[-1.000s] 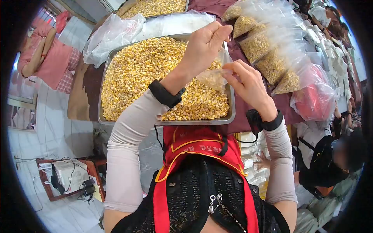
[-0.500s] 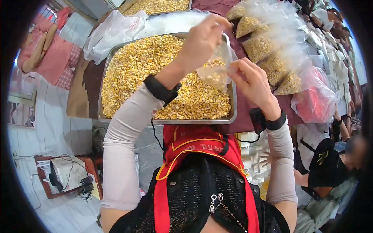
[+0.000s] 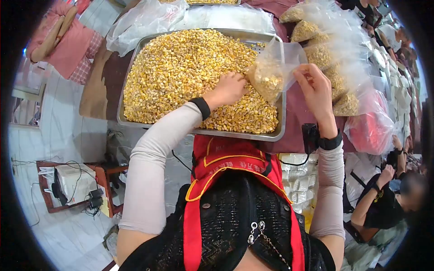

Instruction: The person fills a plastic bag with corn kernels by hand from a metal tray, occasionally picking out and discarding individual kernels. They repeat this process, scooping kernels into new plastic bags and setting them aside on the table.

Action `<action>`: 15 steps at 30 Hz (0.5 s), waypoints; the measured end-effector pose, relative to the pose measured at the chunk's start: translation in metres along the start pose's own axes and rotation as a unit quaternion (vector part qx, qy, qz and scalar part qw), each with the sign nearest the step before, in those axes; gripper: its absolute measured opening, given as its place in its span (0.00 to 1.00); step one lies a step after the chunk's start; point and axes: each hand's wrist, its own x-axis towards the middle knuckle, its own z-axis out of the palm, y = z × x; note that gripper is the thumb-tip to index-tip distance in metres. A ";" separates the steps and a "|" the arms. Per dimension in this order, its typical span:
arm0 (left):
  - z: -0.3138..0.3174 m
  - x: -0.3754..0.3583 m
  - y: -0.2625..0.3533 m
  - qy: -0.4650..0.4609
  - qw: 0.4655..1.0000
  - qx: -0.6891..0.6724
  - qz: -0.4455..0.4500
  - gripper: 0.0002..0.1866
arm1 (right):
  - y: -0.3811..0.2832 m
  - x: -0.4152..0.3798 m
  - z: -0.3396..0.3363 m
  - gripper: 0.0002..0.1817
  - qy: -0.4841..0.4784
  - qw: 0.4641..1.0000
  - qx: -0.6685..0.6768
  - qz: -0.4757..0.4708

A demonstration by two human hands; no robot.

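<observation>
A metal tray (image 3: 203,132) holds a heap of yellow kernels (image 3: 181,67). My left hand (image 3: 229,89) rests on the kernels right of the tray's middle, fingertips at the heap and partly hidden; whether it grips any kernels does not show. Beside it, over the tray's right side, a clear plastic bag (image 3: 270,77) lies tilted with some kernels in its bottom. My right hand (image 3: 314,86) is closed on the bag's upper edge, thumb and fingers pinched, just beyond the tray's right rim.
Several filled bags (image 3: 318,54) lie in a row at the right, near a pink bag (image 3: 368,119). Crumpled clear plastic (image 3: 144,22) lies behind the tray. One person (image 3: 65,38) stands at the far left; another in black (image 3: 384,203) is at the right.
My left hand has come down from above the tray's right side onto the kernels. My right hand has shifted slightly right with the bag. The view has shifted a little.
</observation>
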 end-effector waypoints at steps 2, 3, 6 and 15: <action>-0.015 -0.004 0.020 -0.040 0.999 0.001 0.014 0.10 | 0.002 0.000 -0.002 0.06 0.005 1.000 0.007 0.013; -0.023 -0.005 0.025 -0.081 0.996 0.004 0.032 0.10 | 0.002 -0.001 -0.003 0.06 -0.002 0.999 0.005 0.039; -0.036 -0.019 0.018 -0.095 0.986 0.027 0.132 0.10 | 0.004 -0.003 -0.007 0.06 -0.013 0.998 0.011 0.066; -0.049 -0.029 -0.050 0.018 0.988 -0.129 -0.078 0.11 | -0.004 -0.005 -0.008 0.07 -0.045 0.997 0.036 0.043</action>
